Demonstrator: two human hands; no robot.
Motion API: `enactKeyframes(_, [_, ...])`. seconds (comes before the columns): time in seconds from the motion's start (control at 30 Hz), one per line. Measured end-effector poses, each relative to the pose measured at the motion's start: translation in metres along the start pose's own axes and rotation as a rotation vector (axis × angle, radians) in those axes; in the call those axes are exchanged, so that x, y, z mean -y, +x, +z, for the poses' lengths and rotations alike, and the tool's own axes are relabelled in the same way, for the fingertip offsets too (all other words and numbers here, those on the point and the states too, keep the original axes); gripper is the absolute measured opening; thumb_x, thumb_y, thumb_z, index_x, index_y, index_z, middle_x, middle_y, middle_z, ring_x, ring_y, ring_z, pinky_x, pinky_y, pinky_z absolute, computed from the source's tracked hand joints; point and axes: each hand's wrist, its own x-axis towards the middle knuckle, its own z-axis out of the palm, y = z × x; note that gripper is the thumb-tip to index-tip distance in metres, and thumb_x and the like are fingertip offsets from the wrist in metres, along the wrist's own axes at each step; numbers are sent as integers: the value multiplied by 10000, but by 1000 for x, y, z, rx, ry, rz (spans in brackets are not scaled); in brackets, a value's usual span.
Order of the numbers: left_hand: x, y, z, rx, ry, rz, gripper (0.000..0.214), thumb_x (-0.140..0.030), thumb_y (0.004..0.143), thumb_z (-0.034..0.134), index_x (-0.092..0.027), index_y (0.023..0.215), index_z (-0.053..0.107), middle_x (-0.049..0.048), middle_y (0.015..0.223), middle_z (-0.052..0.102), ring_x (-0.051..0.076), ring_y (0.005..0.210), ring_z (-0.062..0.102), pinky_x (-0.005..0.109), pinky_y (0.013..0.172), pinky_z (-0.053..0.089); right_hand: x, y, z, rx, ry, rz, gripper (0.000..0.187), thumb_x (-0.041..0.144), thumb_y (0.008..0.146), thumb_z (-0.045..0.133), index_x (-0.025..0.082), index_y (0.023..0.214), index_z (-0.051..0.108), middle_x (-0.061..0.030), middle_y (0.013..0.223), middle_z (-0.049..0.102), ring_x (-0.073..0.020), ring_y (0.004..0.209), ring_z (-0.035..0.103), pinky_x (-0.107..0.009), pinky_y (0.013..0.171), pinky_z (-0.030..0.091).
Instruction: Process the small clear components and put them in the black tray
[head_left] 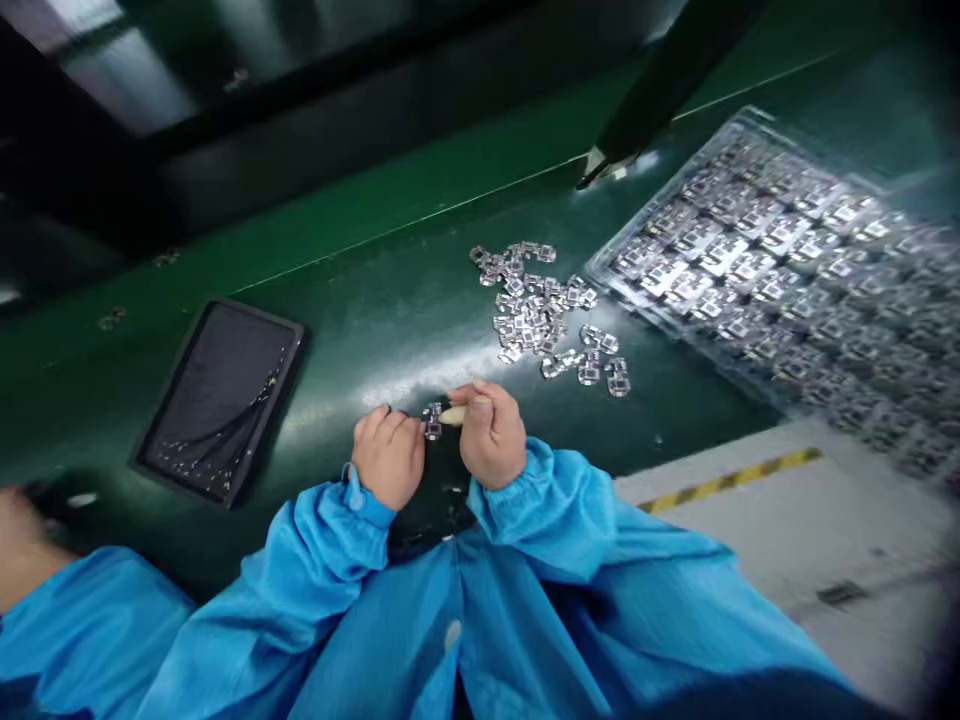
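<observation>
**Small metal part held between two hands**

The small metal part (433, 420) sits right between the two hands, low over the green table (360, 300). The left hand (388, 457) is curled up, and its fingertips seem to pinch the part from the left side. The right hand (491, 435) is closed around a pale stick (454, 414). The stick lies sideways, and its tip points left and touches the part. Both hands are very near the part, one on each side.

Farther away and a bit to the right lies a pile of parts (544, 315), loose on the table. Just past the pile, on the right, is a clear tray (600, 268) with many parts in rows. Off to the left lies a dark tray (259, 313), well apart from the hands.
</observation>
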Motion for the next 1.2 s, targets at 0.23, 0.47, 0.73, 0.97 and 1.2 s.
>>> enactKeyframes(0.23, [0, 2, 0, 21, -18, 2, 184, -228, 793, 433, -198, 757, 610, 33, 753, 614, 204, 863, 509, 329, 780, 370, 21, 17, -4, 99, -293, -266, 193, 235, 855, 346, 189, 891, 530, -38, 742, 659, -148, 701, 610, -273, 645, 491])
enactKeyframes(0.47, [2, -5, 3, 82, 5, 0, 230, -234, 771, 419, -171, 871, 616, 83, 836, 621, 247, 915, 506, 379, 782, 388, 33, 25, 10, 344, -452, -530, 325, 306, 853, 325, 179, 734, 598, -42, 612, 637, -158, 551, 559, -281, 556, 430])
enactKeyframes(0.73, [47, 63, -29, 27, -123, -247, 356, -317, 835, 303, -131, 973, 574, 103, 886, 615, 213, 888, 539, 355, 804, 417, 26, 81, -2, 301, -423, 167, 316, 331, 862, 300, 187, 985, 553, -35, 859, 651, -148, 783, 598, -253, 686, 449])
enactKeyframes(0.97, [106, 47, -60, 32, 44, -653, 476, -333, 804, 321, -33, 1137, 481, 189, 1097, 549, 279, 1057, 478, 448, 962, 311, 1, 158, -6, 391, -854, 27, 304, 257, 831, 367, 133, 1022, 569, -129, 1027, 597, -249, 973, 521, -371, 823, 382])
enactKeyframes(1.2, [155, 0, -66, 430, 117, -802, 420, -363, 770, 344, -129, 1027, 579, 145, 1112, 556, 309, 1055, 480, 461, 888, 388, -9, 183, 1, 575, -1084, 53, 321, 245, 825, 343, 139, 1011, 582, -148, 911, 625, -255, 839, 575, -346, 703, 406])
